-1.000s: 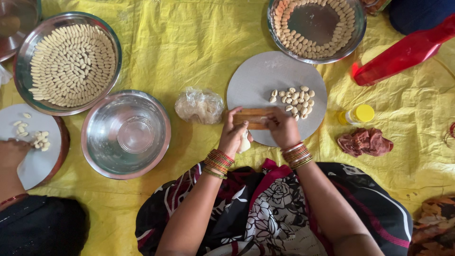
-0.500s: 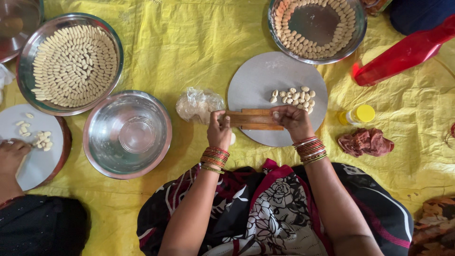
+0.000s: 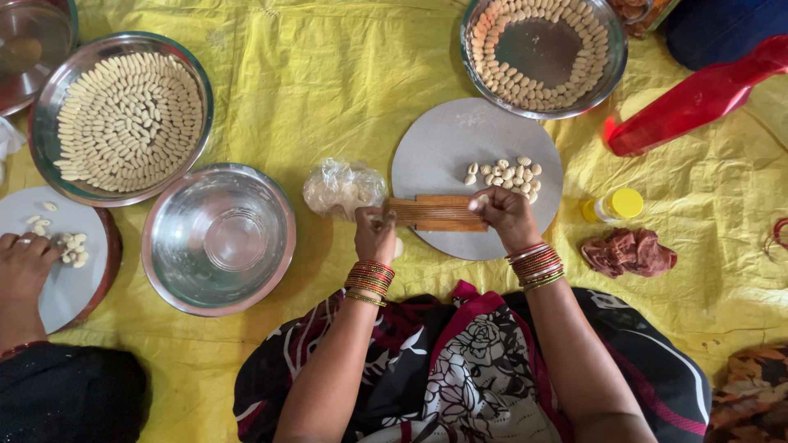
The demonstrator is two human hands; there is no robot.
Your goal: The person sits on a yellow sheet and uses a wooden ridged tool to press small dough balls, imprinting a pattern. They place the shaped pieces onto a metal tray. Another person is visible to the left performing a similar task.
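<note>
The person's left hand (image 3: 375, 235) is closing its fingers over the left end of a small ridged wooden board (image 3: 433, 212), and the right hand (image 3: 506, 216) is curling over the board's right end, pinching a small pale piece of dough (image 3: 477, 200) against the ridges with its fingertips; the board is lying flat across the near edge of a round grey rolling slab (image 3: 476, 143), and both wrists are wearing stacks of red and gold bangles. Just beyond the board, a loose heap of roughly fifteen shaped dough shells (image 3: 505, 173) is sitting on the slab. Three steel dishes are showing in full or nearly so: a round steel tray packed with rows of shells (image 3: 123, 119), too many to count, an empty steel bowl (image 3: 218, 238), and a steel plate ringed with shells (image 3: 543, 49) that is being cut off by the top edge. A fourth steel vessel (image 3: 29, 41) is only partly showing at the top left corner. One crumpled clear plastic bag (image 3: 342, 187) is lying just left of the board, its contents hard to make out. One red plastic bottle (image 3: 698, 98), one small yellow-capped jar (image 3: 614, 206) and one reddish cloth (image 3: 628, 250) are resting on the yellow sheet (image 3: 328, 82). Another person's hand (image 3: 23, 258) is resting on a second round slab (image 3: 49, 287), beside a few shells
</note>
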